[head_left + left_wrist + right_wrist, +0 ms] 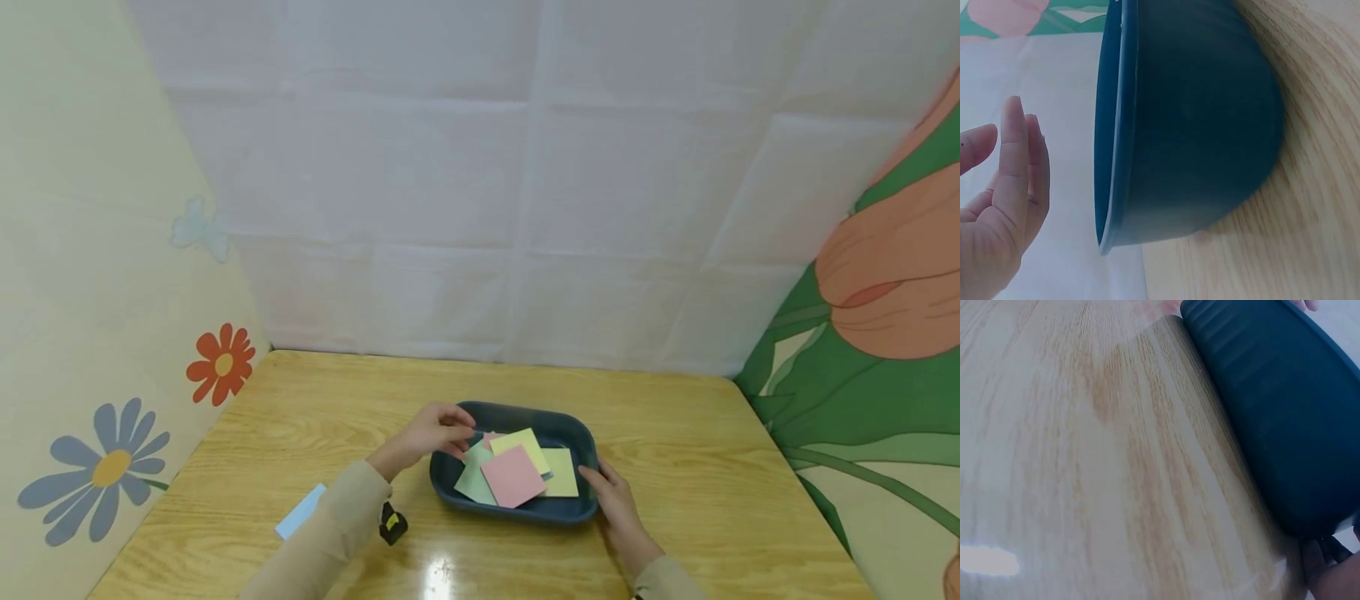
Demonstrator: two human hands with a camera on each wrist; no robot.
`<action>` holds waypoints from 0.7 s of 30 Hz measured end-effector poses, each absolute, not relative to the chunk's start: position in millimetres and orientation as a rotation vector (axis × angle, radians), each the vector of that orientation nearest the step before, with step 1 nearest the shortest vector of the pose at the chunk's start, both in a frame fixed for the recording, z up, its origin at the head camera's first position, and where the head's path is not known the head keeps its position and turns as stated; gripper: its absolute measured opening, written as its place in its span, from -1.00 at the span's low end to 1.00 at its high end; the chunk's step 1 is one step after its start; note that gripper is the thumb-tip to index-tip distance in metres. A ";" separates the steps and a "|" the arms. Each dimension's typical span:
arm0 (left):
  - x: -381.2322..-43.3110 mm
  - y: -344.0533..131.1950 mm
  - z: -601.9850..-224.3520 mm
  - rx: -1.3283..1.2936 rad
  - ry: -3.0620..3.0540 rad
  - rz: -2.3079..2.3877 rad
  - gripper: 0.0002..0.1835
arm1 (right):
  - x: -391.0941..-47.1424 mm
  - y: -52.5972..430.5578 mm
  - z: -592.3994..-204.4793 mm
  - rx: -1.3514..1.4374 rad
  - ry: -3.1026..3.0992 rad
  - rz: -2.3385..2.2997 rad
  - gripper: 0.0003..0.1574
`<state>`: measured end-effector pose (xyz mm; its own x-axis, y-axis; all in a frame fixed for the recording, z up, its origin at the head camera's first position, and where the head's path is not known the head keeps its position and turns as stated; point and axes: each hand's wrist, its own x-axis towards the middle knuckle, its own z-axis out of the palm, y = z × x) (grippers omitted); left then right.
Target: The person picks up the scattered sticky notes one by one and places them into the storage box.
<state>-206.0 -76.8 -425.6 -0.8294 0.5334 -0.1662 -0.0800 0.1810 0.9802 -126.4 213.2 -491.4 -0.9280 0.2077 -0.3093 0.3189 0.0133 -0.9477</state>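
Observation:
A dark blue plastic basin (517,514) stands on the table. Inside lie square paper notes: a pink note (513,477) on top, a yellow note (525,446) behind it, a green note (474,479) at left and a pale yellow note (562,473) at right. Over the basin's left end hovers my left hand (431,432), its fingers loosely bent. In the left wrist view this hand (1007,194) is apart from the basin's rim (1124,125), holding nothing. My right hand (621,510) grips the right end, thumb at the rim and fingers along the outside.
Left of the basin lies a small black object with a yellow patch (392,525), partly behind my left sleeve. Farther left is a light blue paper piece (300,511), also partly covered. A white cloth (450,208) hangs behind the wooden table (675,433); flowered cloths flank it.

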 end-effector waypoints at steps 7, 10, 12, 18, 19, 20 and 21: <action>-203.2 -89.4 -422.5 0.414 2.002 1.709 -0.74 | -126.5 212.7 -491.1 0.566 2.164 -2.075 -0.19; -202.0 -96.1 -421.0 0.405 2.017 1.706 -0.77 | -126.2 212.6 -490.8 0.565 2.168 -2.072 -0.19; -201.2 -100.5 -420.6 0.399 2.026 1.707 -0.79 | -126.2 212.4 -490.6 0.568 2.171 -2.070 -0.20; -198.6 -111.3 -419.2 0.395 2.022 1.740 -0.78 | -126.3 212.7 -489.8 0.562 2.168 -2.063 -0.20; -198.0 -113.0 -418.8 0.397 2.020 1.741 -0.77 | -126.4 212.7 -489.4 0.563 2.166 -2.061 -0.20; -197.4 -114.6 -418.5 0.397 2.019 1.743 -0.76 | -126.4 212.9 -489.2 0.565 2.165 -2.058 -0.20; -196.8 -116.1 -418.3 0.397 2.017 1.742 -0.75 | -126.5 213.0 -489.0 0.568 2.160 -2.058 -0.20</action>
<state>-196.8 -116.1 -418.3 -0.8606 0.4889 -0.1425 -0.0697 0.1641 0.9840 -126.5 213.0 -489.0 -0.9249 0.1946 -0.3267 0.3357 0.0144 -0.9419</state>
